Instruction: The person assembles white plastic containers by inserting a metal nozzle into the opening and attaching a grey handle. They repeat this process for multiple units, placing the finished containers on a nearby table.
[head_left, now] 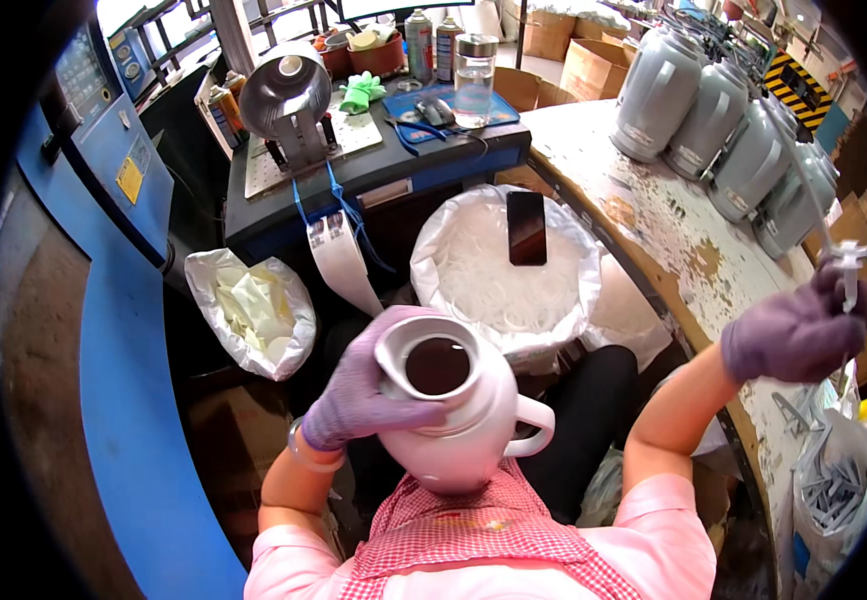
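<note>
You have the white jug body in your lap, just below the bag of white rings, so you look to be at the fitting stage. Your left hand, grip clamped on the jug's open neck, tilts it toward you. Your right hand, raised far right of the jug, is closed on a hanging white tool; bringing it to the mouth needs a steady jug.

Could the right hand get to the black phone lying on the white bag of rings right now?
Probably not at once: the right hand is raised off to the side, gripping a small white tool on a hose. The flat black phone itself lies uncovered on the bag of white rings.
</note>
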The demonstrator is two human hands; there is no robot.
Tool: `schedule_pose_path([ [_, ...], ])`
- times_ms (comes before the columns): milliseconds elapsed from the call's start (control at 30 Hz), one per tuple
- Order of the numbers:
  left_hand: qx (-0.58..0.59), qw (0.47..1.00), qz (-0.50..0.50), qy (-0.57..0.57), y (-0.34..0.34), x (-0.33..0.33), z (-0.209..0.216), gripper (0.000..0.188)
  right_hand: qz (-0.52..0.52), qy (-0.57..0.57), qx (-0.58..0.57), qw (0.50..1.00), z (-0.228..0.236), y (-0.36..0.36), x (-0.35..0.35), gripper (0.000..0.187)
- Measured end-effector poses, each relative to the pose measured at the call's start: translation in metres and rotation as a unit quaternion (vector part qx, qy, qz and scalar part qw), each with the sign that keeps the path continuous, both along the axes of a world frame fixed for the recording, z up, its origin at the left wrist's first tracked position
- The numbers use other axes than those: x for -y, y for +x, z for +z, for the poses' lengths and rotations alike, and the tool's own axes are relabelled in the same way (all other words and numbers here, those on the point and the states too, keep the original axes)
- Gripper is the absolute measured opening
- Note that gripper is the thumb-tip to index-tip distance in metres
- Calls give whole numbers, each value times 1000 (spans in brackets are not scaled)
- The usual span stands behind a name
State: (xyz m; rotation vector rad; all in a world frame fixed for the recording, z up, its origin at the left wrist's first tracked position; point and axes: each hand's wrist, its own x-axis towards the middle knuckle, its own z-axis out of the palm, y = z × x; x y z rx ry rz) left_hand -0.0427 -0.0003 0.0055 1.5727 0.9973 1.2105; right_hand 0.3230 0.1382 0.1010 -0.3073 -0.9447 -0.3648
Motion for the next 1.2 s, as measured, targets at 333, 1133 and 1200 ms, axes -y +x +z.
schedule_pose_path([
  [333,-40,979,152,130,-31,-17,-46,88,90,-421,509,746,-213,-80,-339,32],
  [1133,-254,896,265,251,24,-13,-60,76,483,-442,541,528,-90,-144,50,35],
  [1200,-261,891,268,258,32,-7,-57,76,397,-351,613,587,-109,-150,50,23],
])
